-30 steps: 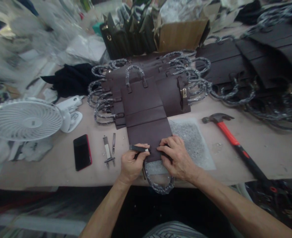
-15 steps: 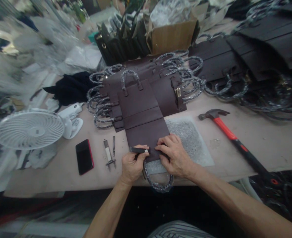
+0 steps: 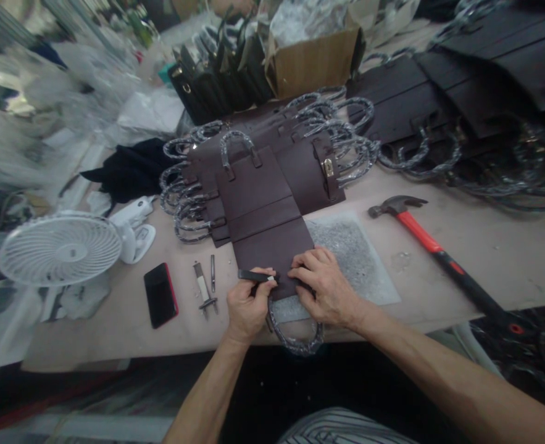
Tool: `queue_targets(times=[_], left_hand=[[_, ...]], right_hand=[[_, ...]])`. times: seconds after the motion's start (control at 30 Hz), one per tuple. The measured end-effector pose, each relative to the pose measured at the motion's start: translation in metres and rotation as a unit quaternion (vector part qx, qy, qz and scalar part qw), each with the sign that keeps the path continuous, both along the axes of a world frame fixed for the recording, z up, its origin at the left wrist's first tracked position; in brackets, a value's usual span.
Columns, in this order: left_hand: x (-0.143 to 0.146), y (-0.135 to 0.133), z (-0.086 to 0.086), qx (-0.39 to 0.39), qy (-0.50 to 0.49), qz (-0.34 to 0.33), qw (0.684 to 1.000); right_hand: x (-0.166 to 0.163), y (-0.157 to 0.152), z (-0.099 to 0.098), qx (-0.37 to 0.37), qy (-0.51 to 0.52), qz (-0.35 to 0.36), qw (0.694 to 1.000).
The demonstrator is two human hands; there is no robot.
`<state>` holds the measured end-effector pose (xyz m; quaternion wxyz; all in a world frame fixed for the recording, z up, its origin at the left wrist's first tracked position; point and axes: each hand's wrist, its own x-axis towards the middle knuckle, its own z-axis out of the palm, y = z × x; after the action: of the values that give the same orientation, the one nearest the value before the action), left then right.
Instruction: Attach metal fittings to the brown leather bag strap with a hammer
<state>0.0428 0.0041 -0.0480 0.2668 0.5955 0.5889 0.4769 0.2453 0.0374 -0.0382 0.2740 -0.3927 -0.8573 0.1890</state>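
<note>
Brown leather bag panel lies flat at lower centre of frame, its wrapped handle hanging over the table edge. Left hand is closed around a small dark tool, tip at the panel's near left edge. Right hand lies flat, fingers spread, pressing the panel's near right corner. Hands just beside each other, not touching. Hammer right, phone and fan left.

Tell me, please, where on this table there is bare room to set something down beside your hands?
Bare tabletop lies between the grey mat and the hammer, and in front of the phone toward the near edge. Crowded: the stacked brown bag panels behind, the fan at left, and the small tools beside the left hand.
</note>
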Motion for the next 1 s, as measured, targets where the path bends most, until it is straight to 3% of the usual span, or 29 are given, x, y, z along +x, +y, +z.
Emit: queue_targets(times=[0.2, 0.43, 0.53, 0.7, 1.0], left_hand=[[-0.009, 0.006, -0.005, -0.069, -0.214, 0.039, 0.974], [-0.016, 0.007, 0.01, -0.039, -0.38, 0.024, 0.924], [-0.016, 0.005, 0.014, -0.033, -0.359, 0.037, 0.932], [-0.019, 0.002, 0.009, -0.076, -0.211, 0.049, 0.973], [-0.012, -0.004, 0.005, -0.053, -0.094, 0.053, 0.993]], right_hand=[[0.0, 0.001, 0.001, -0.006, 0.01, 0.001, 1.0], [0.001, 0.002, -0.001, -0.002, 0.023, 0.0, 1.0], [0.0, 0.002, -0.002, 0.002, 0.022, 0.002, 1.0], [0.0, 0.002, -0.002, 0.001, 0.019, 0.004, 1.0], [0.001, 0.001, -0.003, -0.006, 0.008, 0.001, 1.0]])
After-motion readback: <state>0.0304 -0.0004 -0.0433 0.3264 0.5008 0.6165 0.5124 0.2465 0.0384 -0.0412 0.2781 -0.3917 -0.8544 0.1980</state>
